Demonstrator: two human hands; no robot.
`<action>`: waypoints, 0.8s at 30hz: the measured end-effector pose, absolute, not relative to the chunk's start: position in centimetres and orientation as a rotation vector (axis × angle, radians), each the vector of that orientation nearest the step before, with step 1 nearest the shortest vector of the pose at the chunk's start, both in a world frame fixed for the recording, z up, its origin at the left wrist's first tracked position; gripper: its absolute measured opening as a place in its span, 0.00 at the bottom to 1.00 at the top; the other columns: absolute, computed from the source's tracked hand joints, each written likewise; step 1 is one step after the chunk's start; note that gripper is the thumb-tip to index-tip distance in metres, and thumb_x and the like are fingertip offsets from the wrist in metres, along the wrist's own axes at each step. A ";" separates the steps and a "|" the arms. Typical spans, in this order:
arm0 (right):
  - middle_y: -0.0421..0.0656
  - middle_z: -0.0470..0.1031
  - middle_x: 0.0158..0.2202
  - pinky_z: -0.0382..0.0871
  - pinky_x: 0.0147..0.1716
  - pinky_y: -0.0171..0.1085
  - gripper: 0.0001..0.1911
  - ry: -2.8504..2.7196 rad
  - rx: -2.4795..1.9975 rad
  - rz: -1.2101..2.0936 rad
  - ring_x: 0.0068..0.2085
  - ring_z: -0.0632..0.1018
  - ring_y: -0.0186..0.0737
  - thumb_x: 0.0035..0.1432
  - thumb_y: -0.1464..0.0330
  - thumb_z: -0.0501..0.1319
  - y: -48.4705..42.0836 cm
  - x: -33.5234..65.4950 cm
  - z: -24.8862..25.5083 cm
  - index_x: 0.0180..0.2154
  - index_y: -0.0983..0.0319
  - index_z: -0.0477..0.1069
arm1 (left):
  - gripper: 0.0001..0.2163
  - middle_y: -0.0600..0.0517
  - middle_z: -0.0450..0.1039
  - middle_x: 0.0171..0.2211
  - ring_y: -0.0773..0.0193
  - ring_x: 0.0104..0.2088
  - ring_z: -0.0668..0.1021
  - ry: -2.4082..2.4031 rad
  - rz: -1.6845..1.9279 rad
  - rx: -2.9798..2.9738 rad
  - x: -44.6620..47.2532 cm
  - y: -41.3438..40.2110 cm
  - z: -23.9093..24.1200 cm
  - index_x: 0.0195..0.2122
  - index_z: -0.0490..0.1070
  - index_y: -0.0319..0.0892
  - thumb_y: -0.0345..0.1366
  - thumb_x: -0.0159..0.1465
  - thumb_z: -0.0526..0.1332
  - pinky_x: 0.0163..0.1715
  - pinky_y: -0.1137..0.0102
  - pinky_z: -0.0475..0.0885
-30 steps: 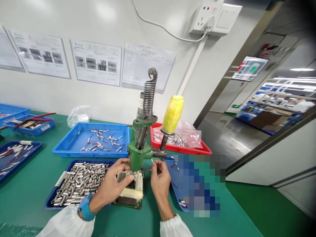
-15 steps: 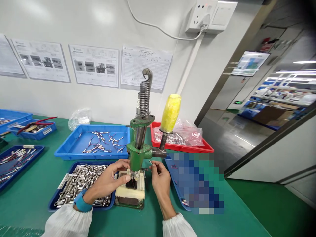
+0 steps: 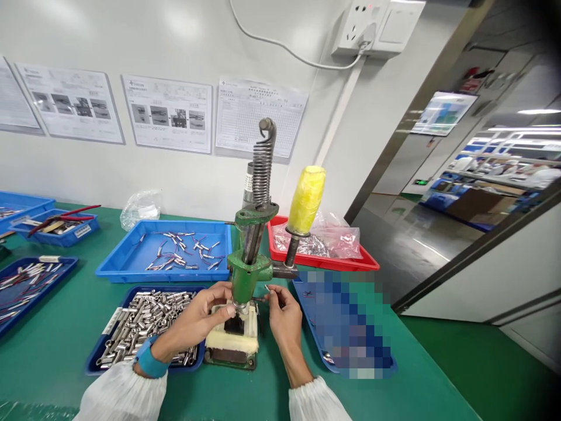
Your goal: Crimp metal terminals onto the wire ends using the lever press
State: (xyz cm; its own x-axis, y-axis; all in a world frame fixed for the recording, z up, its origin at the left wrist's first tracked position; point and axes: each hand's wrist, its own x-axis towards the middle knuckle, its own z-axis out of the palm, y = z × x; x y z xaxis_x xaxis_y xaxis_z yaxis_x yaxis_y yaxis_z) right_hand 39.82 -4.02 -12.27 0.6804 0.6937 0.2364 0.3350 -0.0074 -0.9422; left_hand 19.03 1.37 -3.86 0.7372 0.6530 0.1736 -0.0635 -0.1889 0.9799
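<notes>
A green hand press (image 3: 248, 275) with a coil spring and a yellow-wrapped handle (image 3: 307, 199) stands before me. My left hand (image 3: 204, 318) is at its lower end, the thumb at the metal ram and the other fingertips partly hidden behind the column. Whatever is between them I cannot make out. Just right of the press, my right hand (image 3: 284, 316) pinches a small metal part (image 3: 267, 287) between thumb and forefinger. Under the ram lies the press base (image 3: 232, 344), padded in pale yellow.
A dark blue tray (image 3: 93, 365) of metal sleeves stands left of the press. Behind it, a blue tray (image 3: 118, 272) contains wired parts. A red tray (image 3: 368, 263) with plastic bags lies behind right, a partly blurred blue tray (image 3: 313, 333) at right. More trays line the left side.
My left hand has shifted slightly right and up at the ram. The press's upper part appears a little farther right. My right hand stays nearly still with the small part.
</notes>
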 end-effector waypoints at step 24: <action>0.45 0.82 0.31 0.70 0.35 0.38 0.17 -0.865 -1.607 0.317 0.33 0.81 0.46 0.61 0.58 0.56 -4.0 39.6 -12.0 0.40 0.63 0.77 | 0.14 0.44 0.77 0.50 0.51 0.52 0.75 0.459 0.639 1.686 19.4 1.2 -4.1 0.41 0.79 0.43 0.47 0.66 0.64 0.59 0.53 0.69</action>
